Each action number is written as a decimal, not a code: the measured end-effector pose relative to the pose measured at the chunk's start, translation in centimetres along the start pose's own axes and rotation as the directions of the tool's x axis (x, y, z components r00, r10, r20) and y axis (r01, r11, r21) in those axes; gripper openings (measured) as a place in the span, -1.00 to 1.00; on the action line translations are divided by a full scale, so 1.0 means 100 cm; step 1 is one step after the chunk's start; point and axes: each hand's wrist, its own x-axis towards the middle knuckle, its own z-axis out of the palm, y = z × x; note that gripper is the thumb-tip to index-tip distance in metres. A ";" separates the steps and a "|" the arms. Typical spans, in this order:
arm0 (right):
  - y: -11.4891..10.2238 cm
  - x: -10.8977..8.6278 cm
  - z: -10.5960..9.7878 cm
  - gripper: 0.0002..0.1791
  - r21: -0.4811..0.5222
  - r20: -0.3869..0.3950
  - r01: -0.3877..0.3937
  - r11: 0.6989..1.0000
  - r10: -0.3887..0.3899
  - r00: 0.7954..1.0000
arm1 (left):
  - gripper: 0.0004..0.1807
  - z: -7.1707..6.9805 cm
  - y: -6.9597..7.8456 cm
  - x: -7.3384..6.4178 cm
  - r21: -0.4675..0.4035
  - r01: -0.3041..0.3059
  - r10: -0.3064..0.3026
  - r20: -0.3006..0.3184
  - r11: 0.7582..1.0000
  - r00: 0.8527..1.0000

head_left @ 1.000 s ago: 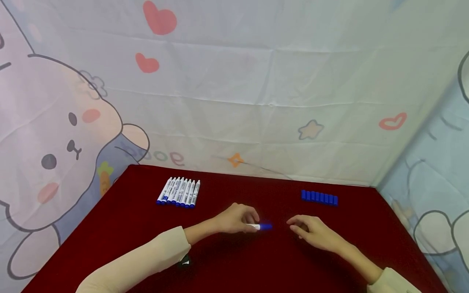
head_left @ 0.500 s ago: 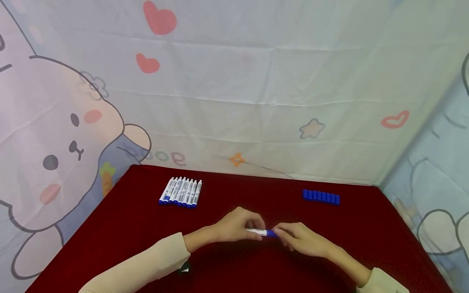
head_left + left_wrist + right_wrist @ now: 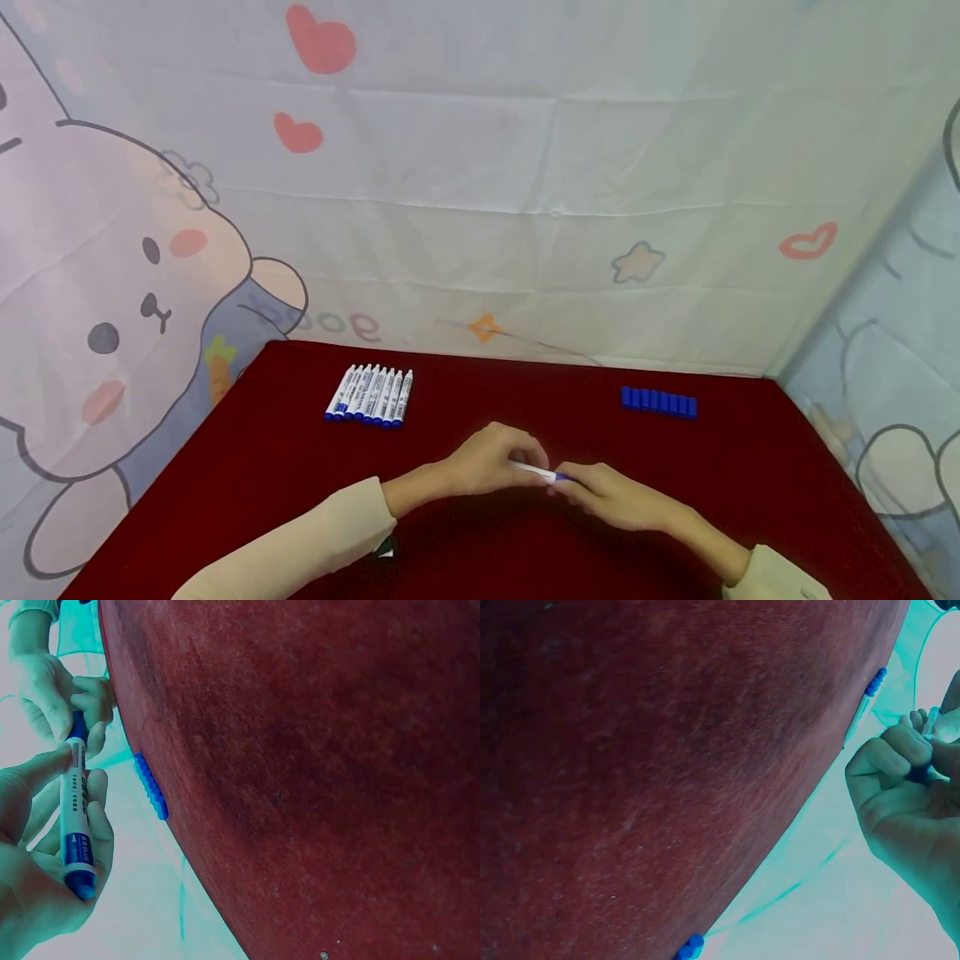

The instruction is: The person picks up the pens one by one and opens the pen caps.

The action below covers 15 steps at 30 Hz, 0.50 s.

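Note:
A white marker (image 3: pixel 536 472) with a blue cap (image 3: pixel 77 726) is held between both hands above the front middle of the table. My left hand (image 3: pixel 489 458) grips its white barrel, thumb on one side and fingers on the other; the blue tail end shows in the left wrist view near the palm. My right hand (image 3: pixel 618 497) pinches the blue cap, with fingers curled in the right wrist view and most of the cap hidden. Whether cap and barrel are joined or slightly apart, I cannot tell.
Several white markers (image 3: pixel 371 396) lie side by side at the back left of the red table (image 3: pixel 480 392). Several blue caps (image 3: pixel 660 402) form a row at the back right. A small dark object (image 3: pixel 385 547) lies under the left sleeve. A printed cloth (image 3: pixel 450 167) hangs behind.
My right hand has moved left to the marker and taken hold of its blue cap. The left hand has shifted slightly right and down with the marker.

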 end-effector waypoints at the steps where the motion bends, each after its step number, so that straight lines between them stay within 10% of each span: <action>1: 0.000 0.000 0.000 -0.65 -0.010 -0.008 -0.001 1.000 0.001 1.000 | -0.88 0.000 0.001 0.001 0.024 -0.012 0.012 0.004 1.000 1.000; 15: -0.012 -0.003 -0.001 -0.70 -0.205 -0.008 0.076 0.976 -0.079 0.997 | -0.77 -0.005 0.013 -0.006 0.287 -0.146 0.121 0.102 0.947 0.987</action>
